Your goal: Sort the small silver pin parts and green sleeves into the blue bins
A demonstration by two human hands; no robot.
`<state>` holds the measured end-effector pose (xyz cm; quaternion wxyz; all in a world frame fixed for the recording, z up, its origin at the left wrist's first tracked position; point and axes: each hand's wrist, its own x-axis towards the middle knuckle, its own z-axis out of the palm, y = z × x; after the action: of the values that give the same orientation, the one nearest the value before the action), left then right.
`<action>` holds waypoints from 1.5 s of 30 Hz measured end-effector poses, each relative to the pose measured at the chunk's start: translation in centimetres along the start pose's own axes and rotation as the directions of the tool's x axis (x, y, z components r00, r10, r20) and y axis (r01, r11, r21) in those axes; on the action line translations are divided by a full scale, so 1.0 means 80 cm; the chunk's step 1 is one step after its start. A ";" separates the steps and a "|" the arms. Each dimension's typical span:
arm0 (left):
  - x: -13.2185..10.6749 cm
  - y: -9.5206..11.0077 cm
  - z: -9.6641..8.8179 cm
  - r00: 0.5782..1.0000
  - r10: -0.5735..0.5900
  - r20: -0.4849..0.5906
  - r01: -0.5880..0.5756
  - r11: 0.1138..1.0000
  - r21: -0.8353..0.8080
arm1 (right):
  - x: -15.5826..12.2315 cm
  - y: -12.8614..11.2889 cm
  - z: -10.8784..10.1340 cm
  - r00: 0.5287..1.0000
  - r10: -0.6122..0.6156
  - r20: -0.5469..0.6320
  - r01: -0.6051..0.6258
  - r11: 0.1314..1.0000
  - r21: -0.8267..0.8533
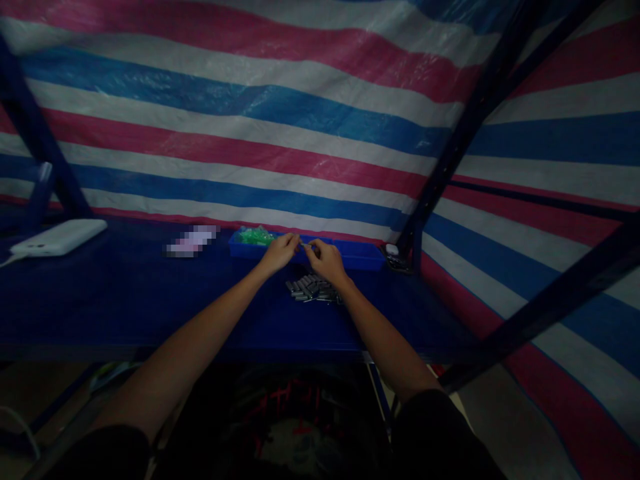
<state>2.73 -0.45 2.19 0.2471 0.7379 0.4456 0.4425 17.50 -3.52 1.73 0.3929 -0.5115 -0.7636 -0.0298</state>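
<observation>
left grip (pixel 281 253), right grip (pixel 327 261): pinched on small part (pixel 304 245) | metal pieces (pixel 311 288) nearby

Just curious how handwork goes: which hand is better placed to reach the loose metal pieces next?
Probably the right hand: the metal pieces lie beside its wrist, farther from the left hand.

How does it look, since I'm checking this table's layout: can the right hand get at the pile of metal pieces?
Probably yes: the pile of metal pieces lies on the blue table close by the right hand, with nothing visible blocking the way. That hand seems busy with a small piece, though.
</observation>
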 end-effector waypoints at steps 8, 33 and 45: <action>0.000 0.002 0.002 0.988 0.141 0.064 -0.130 0.981 -0.145 | 0.002 0.006 0.001 0.995 0.058 -0.075 -0.056 0.998 0.030; -0.003 0.007 -0.002 0.996 0.053 0.073 -0.036 0.976 -0.214 | 0.002 0.000 0.000 0.994 0.046 -0.103 -0.036 0.995 0.092; 0.003 -0.004 0.000 0.993 0.114 0.035 -0.103 0.966 -0.237 | 0.001 0.001 0.000 0.997 0.007 -0.083 0.007 0.985 0.171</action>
<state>2.63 -0.07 2.07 0.3186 0.7372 0.3432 0.4871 17.56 -3.46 1.75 0.4670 -0.4741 -0.7463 0.0144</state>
